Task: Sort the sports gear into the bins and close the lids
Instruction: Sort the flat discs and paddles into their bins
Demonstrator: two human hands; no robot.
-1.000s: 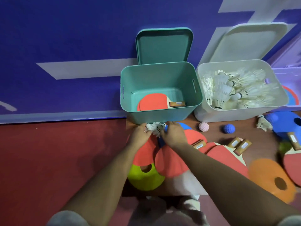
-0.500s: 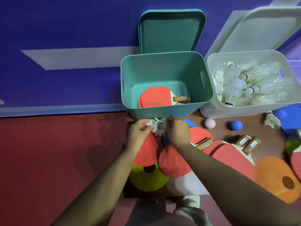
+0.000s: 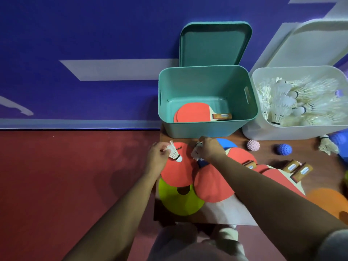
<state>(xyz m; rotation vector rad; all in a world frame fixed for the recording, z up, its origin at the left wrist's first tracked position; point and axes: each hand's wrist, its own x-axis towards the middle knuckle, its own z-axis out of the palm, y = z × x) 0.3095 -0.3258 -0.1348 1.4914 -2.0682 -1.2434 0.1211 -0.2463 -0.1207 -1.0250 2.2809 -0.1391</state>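
Head view: shuttlecocks (image 3: 174,153) are pinched by left hand (image 3: 157,157) and right hand (image 3: 211,149), seemingly to be carried right into the white bin (image 3: 282,131).

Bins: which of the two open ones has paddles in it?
The teal bin, left of the white bin: red paddles lie on its floor, whereas the white one holds shuttlecocks.

Teal bin (image 3: 207,129), white shuttlecocks (image 3: 293,102)
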